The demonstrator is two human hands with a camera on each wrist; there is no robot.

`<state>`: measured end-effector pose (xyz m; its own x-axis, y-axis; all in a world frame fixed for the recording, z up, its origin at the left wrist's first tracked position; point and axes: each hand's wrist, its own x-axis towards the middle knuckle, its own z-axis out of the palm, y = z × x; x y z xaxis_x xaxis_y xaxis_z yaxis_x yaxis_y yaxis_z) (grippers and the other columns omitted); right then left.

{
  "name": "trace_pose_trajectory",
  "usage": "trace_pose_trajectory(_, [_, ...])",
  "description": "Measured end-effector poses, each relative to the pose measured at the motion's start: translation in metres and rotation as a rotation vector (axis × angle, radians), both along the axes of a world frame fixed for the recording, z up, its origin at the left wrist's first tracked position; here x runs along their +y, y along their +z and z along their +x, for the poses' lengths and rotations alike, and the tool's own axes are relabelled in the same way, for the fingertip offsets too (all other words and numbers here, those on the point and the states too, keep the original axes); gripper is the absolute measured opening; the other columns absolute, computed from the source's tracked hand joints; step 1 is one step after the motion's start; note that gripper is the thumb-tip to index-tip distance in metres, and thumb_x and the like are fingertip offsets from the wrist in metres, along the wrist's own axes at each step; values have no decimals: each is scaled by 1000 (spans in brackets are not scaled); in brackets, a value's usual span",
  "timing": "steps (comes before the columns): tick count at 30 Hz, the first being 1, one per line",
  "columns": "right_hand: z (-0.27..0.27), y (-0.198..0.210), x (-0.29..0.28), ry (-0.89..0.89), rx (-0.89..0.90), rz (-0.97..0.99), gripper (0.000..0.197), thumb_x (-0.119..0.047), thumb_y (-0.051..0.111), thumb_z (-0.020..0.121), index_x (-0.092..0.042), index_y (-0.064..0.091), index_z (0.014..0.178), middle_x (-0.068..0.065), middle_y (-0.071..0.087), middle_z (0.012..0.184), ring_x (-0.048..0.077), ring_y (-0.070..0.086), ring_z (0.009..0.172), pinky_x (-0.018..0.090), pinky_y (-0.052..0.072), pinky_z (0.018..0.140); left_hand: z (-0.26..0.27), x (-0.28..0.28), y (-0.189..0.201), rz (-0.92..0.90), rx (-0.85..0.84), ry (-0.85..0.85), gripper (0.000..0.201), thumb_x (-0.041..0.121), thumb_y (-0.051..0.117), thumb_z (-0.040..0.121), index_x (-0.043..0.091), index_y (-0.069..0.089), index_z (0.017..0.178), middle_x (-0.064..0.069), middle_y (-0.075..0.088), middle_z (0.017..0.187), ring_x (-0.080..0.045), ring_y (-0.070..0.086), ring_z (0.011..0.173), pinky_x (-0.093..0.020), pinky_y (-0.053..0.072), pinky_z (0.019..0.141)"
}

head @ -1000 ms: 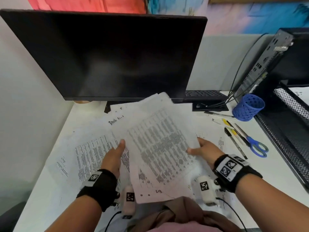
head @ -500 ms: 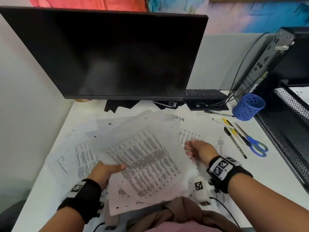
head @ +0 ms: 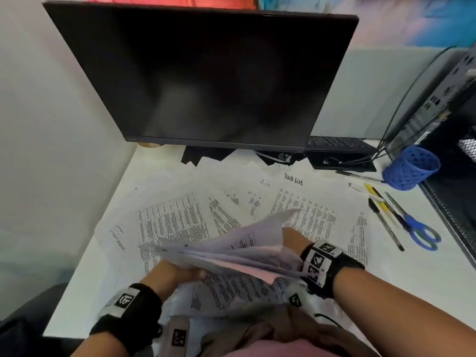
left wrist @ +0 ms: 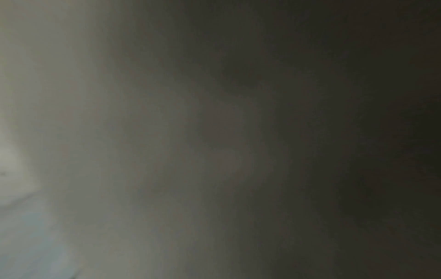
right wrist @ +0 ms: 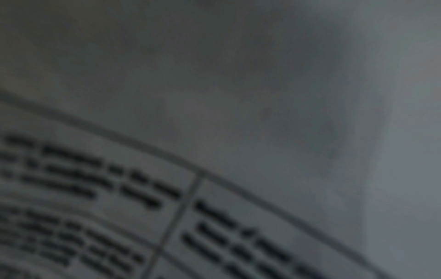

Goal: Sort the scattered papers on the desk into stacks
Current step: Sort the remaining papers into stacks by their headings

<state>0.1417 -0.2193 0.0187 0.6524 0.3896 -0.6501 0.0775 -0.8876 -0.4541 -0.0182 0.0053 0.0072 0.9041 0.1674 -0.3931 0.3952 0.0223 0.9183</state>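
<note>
Hands, two, (head: 177, 274) (head: 292, 239) gripping one paper bundle (head: 231, 256)

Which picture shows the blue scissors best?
The head view. The blue scissors lie in plain sight on the white desk beside some pens, near the blue pen cup. The left wrist view is a dark blur, and the right wrist view shows only blurry printed paper; neither shows scissors.

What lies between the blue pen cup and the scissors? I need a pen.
In the head view, pens lie on the desk between the blue pen cup and scissors.
</note>
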Motion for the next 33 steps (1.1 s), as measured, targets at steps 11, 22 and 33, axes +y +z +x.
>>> trace_pose_trajectory(11, [0, -19, -19, -188, 11, 197, 29, -18, 64, 86, -21, 67, 114, -5, 66, 101, 2, 55, 74, 9, 38, 56, -8, 46, 4, 305, 237, 657, 43, 14, 76, 79, -3, 61, 115, -12, 61, 105, -24, 55, 89, -32, 40, 80])
trace_pose_trajectory(22, [-1, -21, -17, -19, -49, 33, 33, -28, 44, 98, -15, 55, 126, 4, 57, 126, 19, 53, 107, 23, 38, 87, 19, 52, -17, 382, 450, 701, 60, 27, 77, 79, -6, 56, 124, -22, 59, 126, -37, 57, 112, -32, 43, 85])
trace_pose_trajectory(33, [5, -30, -24, -164, -28, 75, 27, -6, 48, 92, -2, 63, 114, 12, 63, 119, 25, 58, 106, 24, 44, 84, 26, 29, -21, 484, 418, 620, 59, 32, 80, 74, 5, 55, 121, -15, 65, 117, -34, 63, 102, -41, 52, 84])
